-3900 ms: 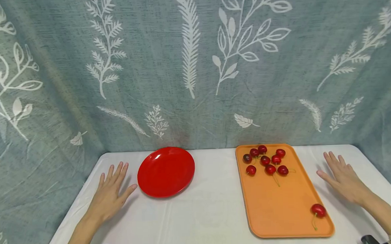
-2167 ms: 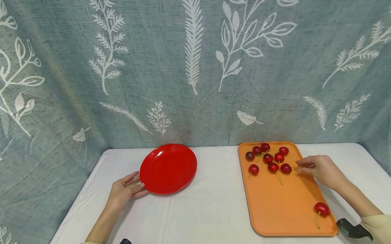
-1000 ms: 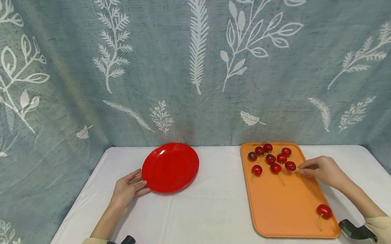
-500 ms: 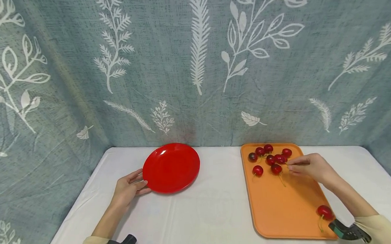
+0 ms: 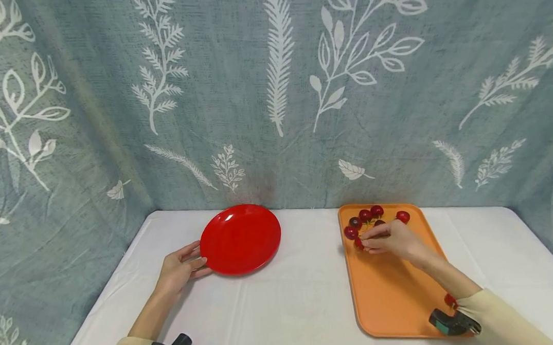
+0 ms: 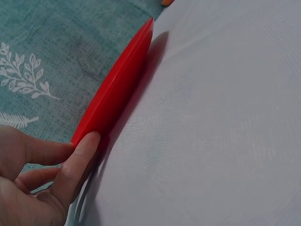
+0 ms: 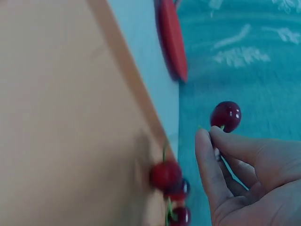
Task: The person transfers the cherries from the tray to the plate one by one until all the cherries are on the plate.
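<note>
- A staged recording set, not a lived-in room.
- A grey-blue fabric backdrop printed with white leaves and ferns (image 5: 273,90) closes off the back and both sides.
- A table under a plain white cloth (image 5: 287,306) fills the space, its far edge against the backdrop.

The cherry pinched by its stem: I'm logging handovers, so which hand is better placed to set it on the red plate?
Probably the right hand: it already pinches the cherry by its stem. The left hand only touches the red plate at its near rim.
</note>
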The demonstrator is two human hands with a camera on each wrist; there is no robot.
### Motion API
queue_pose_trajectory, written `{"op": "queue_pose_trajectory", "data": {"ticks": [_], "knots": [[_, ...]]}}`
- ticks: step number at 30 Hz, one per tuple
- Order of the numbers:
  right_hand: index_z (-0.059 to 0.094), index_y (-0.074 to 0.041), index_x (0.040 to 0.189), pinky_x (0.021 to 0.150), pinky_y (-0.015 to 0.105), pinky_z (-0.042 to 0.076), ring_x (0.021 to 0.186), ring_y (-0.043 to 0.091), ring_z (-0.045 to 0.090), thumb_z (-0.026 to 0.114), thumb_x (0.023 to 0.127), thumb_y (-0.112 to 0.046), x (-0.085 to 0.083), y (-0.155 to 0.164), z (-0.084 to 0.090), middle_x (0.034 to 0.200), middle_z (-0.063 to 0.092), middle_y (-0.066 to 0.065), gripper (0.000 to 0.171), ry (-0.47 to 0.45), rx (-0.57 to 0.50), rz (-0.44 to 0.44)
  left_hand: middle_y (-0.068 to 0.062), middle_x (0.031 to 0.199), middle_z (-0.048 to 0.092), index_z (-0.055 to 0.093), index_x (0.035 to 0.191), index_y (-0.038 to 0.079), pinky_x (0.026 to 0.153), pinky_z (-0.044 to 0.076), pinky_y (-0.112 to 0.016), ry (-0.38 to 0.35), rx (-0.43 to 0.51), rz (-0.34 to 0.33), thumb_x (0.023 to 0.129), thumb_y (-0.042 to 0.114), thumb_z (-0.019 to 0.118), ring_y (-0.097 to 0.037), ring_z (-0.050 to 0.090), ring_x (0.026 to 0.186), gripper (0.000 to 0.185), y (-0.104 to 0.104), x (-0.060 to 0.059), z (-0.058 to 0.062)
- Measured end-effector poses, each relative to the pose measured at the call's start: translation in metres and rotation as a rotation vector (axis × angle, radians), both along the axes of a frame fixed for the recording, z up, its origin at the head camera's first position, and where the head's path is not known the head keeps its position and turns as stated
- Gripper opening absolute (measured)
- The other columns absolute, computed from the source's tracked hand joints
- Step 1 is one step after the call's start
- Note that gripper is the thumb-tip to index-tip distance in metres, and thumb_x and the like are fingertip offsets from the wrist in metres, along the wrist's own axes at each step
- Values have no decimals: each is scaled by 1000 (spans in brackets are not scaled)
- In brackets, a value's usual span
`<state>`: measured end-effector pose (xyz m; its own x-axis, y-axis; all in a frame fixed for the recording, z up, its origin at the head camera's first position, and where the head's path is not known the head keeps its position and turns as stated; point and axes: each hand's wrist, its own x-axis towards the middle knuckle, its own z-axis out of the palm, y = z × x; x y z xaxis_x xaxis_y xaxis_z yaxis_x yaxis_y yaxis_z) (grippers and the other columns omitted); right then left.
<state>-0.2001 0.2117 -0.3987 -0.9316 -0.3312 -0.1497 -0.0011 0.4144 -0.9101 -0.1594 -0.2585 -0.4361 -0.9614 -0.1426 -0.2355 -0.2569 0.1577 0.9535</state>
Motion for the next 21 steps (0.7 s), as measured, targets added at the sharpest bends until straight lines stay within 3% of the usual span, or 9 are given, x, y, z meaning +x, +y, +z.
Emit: {"op": "queue_pose_trajectory", "data": {"ticks": [7, 12, 16, 21], "knots": [[68, 13, 109, 81, 42, 59, 90, 32, 71, 68, 91, -3, -15, -52, 2, 101, 71, 21, 24, 12, -43, 25, -34, 141, 41, 29, 149, -8, 76, 59, -26, 7, 5, -14, 97, -2, 54, -18, 72, 89, 58, 2, -1, -3], [67, 13, 111, 83, 40, 59, 94, 35, 70, 67, 91, -1, -32, -88, 5, 105, 70, 25, 25, 1, -117, 29, -35, 141, 41, 28, 149, -9, 76, 59, -27, 1, 6, -17, 96, -3, 54, -20, 72, 91, 59, 1, -3, -1], [67, 15, 111, 85, 46, 57, 94, 38, 69, 66, 90, 1, -40, -109, 4, 105, 69, 27, 25, -6, -158, 22, -34, 142, 41, 28, 149, -8, 77, 59, -28, -7, -16, -13, 96, -1, 55, -23, 72, 94, 60, 0, -2, -1], [67, 15, 108, 82, 46, 58, 87, 31, 72, 68, 88, 3, -47, -132, -5, 102, 70, 27, 24, 3, -192, 2, -33, 143, 40, 28, 150, -7, 76, 59, -27, -19, -21, -9, 97, 0, 55, -20, 72, 92, 59, 0, -2, -1]]}}
